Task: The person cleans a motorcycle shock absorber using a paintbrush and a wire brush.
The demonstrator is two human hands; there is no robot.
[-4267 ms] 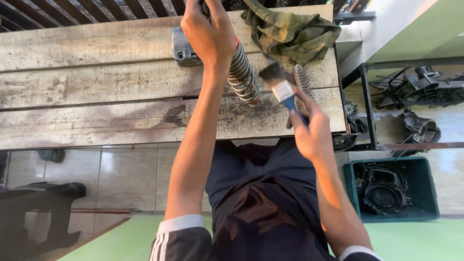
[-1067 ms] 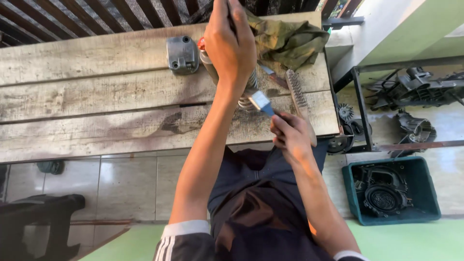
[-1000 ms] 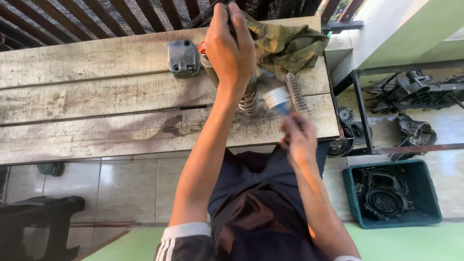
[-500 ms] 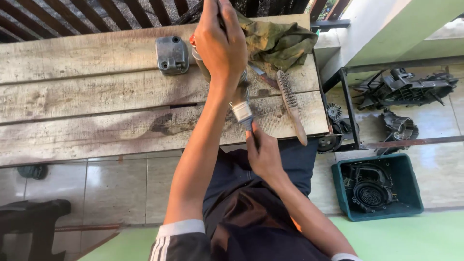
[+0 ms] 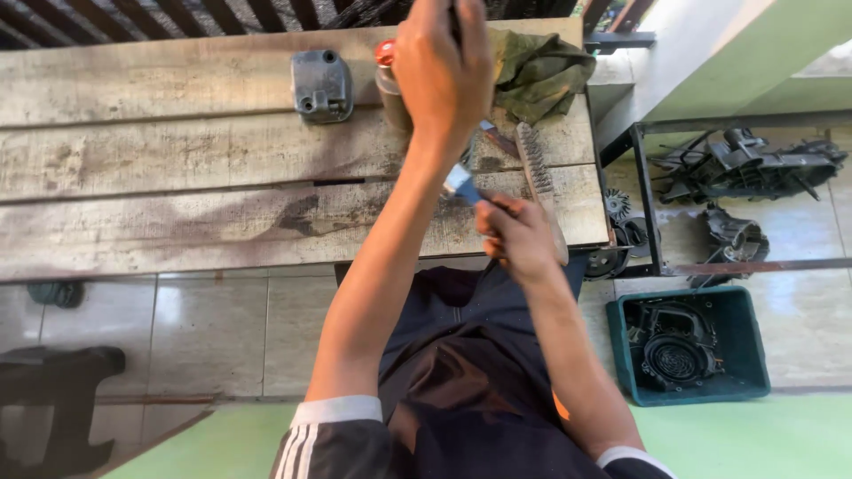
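My left hand (image 5: 444, 66) reaches across the wooden plank bench (image 5: 177, 177) and is closed around the top of a coil-spring shock absorber, which is mostly hidden behind my hand and forearm. My right hand (image 5: 519, 238) holds a small paintbrush (image 5: 461, 184) with a blue handle and metal ferrule; its bristles press against the spring's lower part beside my left wrist. A wire brush (image 5: 535, 173) lies on the bench just right of my right hand.
A grey metal cover (image 5: 321, 84), a can with a red cap (image 5: 388, 75) and a green rag (image 5: 537, 71) lie at the bench's far side. Right of the bench are dark engine parts (image 5: 745, 164) and a green crate (image 5: 688, 390). A dark stool (image 5: 53, 390) stands at lower left.
My right hand has moved the paintbrush left and down along the spring, closer to my left forearm. My left hand keeps its grip at the top.
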